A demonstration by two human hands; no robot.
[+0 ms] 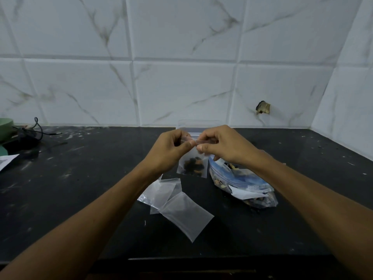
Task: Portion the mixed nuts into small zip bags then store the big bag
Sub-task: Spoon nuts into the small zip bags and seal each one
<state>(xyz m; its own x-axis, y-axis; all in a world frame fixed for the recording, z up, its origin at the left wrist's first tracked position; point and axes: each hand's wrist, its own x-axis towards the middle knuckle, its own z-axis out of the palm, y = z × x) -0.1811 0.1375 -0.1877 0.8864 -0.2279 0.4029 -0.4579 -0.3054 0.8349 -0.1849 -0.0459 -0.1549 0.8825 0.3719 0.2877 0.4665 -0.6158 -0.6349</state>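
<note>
Forearms, two, bare, reaching in from the near edge. Left hand (171,147): thumb and fingers pinching the top strip of a small zip bag (192,164). Right hand (220,144): pinching the same strip from the other side, fingers curled. Small zip bag: clear, hanging from both hands above the surface (80,199), a dark clump of mixed nuts (192,165) in its bottom. Big bag (242,184): clear with blue print, lying on the surface just right of the small bag, under the right wrist, nuts inside. Empty small bags (177,203): several, clear, overlapping, flat on the surface below the hands. Surface: black, scuffed. Tiled wall (181,67): white, veined. Black cable (38,128): far left.
</note>
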